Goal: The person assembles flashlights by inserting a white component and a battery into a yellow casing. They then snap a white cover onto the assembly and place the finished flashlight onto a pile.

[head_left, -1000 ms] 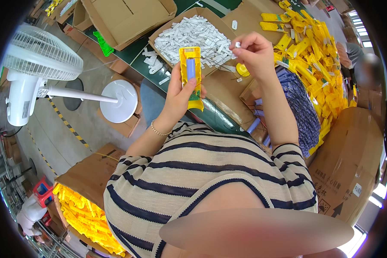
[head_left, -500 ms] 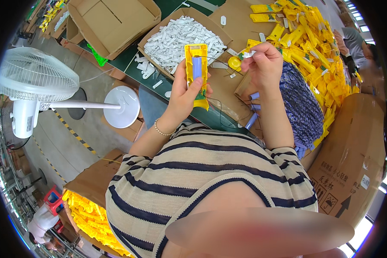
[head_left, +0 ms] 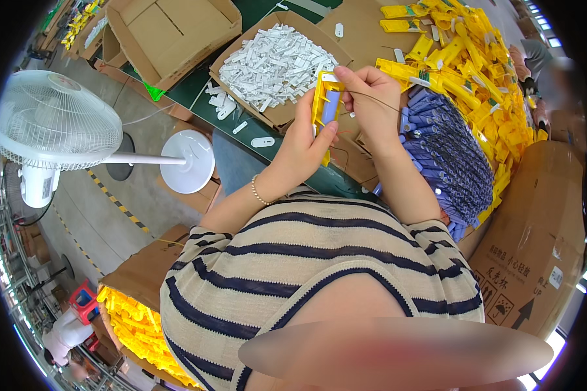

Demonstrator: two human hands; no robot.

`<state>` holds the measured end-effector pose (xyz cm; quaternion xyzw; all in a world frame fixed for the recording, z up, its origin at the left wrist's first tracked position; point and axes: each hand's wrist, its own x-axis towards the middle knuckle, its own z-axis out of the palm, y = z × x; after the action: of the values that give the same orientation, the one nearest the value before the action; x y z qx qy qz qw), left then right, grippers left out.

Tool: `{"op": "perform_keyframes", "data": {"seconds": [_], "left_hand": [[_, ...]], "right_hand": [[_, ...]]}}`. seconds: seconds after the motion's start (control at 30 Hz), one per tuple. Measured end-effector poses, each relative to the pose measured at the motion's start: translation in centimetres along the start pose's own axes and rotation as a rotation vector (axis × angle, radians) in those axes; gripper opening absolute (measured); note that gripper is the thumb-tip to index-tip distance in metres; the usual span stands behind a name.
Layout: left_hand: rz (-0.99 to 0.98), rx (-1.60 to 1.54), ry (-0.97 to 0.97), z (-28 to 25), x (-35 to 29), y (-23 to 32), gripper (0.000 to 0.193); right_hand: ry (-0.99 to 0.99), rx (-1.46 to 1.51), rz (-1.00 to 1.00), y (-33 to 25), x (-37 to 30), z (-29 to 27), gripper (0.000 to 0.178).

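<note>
My left hand (head_left: 301, 144) is wrapped round a long yellow plastic housing (head_left: 317, 104), its thumb on the lower part. Inside the housing's open face lies a blue cylindrical battery cell (head_left: 331, 107) with thin dark wires trailing off. At the upper end of the housing, my right hand (head_left: 375, 107) is closed, thumb and fingers pinching a small white plastic piece (head_left: 330, 77) against it. The right fingertips are partly hidden behind the housing. Just behind both hands stands a cardboard box of small white plastic pieces (head_left: 267, 65).
Many blue cells with wires (head_left: 447, 159) lie right of my right forearm, beside a heap of yellow housings (head_left: 466, 58). An open carton (head_left: 176, 32) stands far left. A white fan (head_left: 59, 120) and a box of yellow parts (head_left: 134, 326) are on my left. A co-worker sits far right.
My right hand has moved left with the white piece, from apart to touching the housing's upper end. My left hand has shifted right, and the housing is turned slightly.
</note>
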<state>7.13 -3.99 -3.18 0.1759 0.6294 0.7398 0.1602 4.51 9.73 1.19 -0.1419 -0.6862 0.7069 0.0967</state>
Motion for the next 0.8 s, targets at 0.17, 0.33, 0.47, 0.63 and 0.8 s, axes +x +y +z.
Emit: {"op": "perform_keyframes", "data": {"seconds": [0.17,0.33,0.47,0.63,0.8], "left_hand": [[0.03,0.062,0.014,0.0,0.1,-0.2,0.055],[-0.013,0.1,-0.029,-0.4,0.2,-0.4,0.056],[-0.017,0.158,-0.044,-0.7,0.1,-0.1,0.056],[-0.11,-0.087,-0.189,-1.7,0.2,-0.5,0.054],[-0.166,-0.201,-0.263,-2.3,0.0,0.9,0.054]], "right_hand": [[0.036,-0.127,-0.12,0.7,0.2,0.0,0.028],[0.007,-0.707,-0.473,0.9,1.3,-1.1,0.04],[-0.055,-0.915,-0.49,0.1,1.8,-1.3,0.047],[-0.165,-1.085,-0.515,0.9,3.6,-1.9,0.044],[-0.507,-0.318,0.029,-0.6,4.4,-3.5,0.028]]}}
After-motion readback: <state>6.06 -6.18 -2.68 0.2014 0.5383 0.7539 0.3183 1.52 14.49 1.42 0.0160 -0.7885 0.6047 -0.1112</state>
